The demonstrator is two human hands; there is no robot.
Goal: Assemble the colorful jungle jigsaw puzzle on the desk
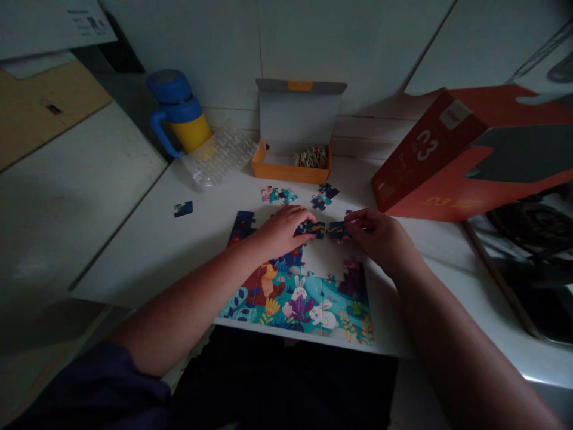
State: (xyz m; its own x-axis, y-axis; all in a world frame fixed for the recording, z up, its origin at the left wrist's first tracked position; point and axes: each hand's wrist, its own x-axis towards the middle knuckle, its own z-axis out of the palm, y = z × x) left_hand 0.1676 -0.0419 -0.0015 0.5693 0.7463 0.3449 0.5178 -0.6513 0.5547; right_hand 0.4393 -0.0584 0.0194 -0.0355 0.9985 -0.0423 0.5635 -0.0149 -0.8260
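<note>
A partly joined jigsaw puzzle (273,298) with rabbits and a squirrel-like animal lies at the counter's front edge, with a gap in its upper middle. Over its far side, my left hand (286,230) is closed around a dark puzzle piece (317,229) bearing an orange squiggle. Close to its right, my right hand (376,236) pinches another dark piece (336,229) with a similar orange mark. A narrow space separates the two pieces. Beyond my hands lie loose pink and teal pieces (280,194) and dark blue pieces (324,196). My fingers partly cover the puzzle's far edge.
An orange box (292,173) with its lid up holds a patterned bundle. Left of it stand a blue and yellow flask (190,128) and clear plastic wrap (219,156). One piece (183,208) lies apart at left. A large red box (425,161) and a stove (528,257) occupy the right.
</note>
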